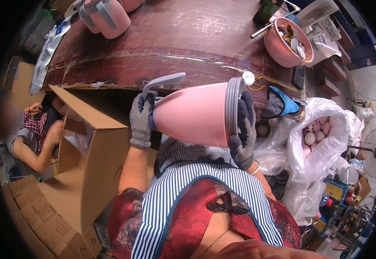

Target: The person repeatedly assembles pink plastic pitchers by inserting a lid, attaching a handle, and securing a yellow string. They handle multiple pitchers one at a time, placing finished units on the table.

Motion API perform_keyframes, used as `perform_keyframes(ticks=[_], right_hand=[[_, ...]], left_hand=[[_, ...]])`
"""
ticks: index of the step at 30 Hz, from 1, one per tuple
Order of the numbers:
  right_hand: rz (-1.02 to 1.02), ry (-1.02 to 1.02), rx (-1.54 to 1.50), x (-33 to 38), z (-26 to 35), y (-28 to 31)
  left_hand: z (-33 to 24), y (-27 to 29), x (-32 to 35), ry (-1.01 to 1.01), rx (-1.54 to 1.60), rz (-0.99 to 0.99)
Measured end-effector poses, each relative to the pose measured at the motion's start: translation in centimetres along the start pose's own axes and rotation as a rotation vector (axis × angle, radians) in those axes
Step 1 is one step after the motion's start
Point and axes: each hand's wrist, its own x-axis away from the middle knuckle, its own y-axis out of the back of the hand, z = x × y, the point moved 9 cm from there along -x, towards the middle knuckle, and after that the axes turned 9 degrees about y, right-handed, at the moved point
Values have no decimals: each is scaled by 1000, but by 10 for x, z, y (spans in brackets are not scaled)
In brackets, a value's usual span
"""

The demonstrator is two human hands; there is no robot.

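Note:
Both my hands wear grey work gloves and hold a pink jug (pixel 192 113) on its side in front of my apron, just off the table's near edge. My left hand (pixel 141 118) grips its narrower end, beside a grey curved handle (pixel 165 80) that sticks up and to the right. At the wider end, next to a ribbed grey ring (pixel 234 113), my right hand (pixel 245 134) is closed, its thumb on the near side. The fingers behind the jug are partly hidden.
Similar pink jugs (pixel 111 20) stand far left on the dark red table (pixel 162 47). A pink basin (pixel 283 54) of small parts stands far right. An opened cardboard box (pixel 94 172) is at left, near another person (pixel 34 138). Right is a plastic bag (pixel 298 159) with pink parts.

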Motion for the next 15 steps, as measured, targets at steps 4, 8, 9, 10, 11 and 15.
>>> perform_keyframes(ticks=[4, 8, 9, 10, 11, 15], right_hand=[[-4, 122, 10, -1, 9, 1], [69, 124, -107, 0, 8, 7], [83, 113, -134, 0, 7, 8], [92, 100, -157, 0, 5, 9], [102, 88, -174, 1, 4, 10], [137, 55, -230, 2, -2, 15]], left_hand=[[-44, -1, 5, -155, -11, -123], [-73, 2, 17, -233, -18, -183], [-79, 1, 19, -263, -49, -197], [-81, 0, 19, -258, -47, -200], [-82, 1, 19, -252, -45, -204], [-91, 3, 15, -230, -147, -198]])
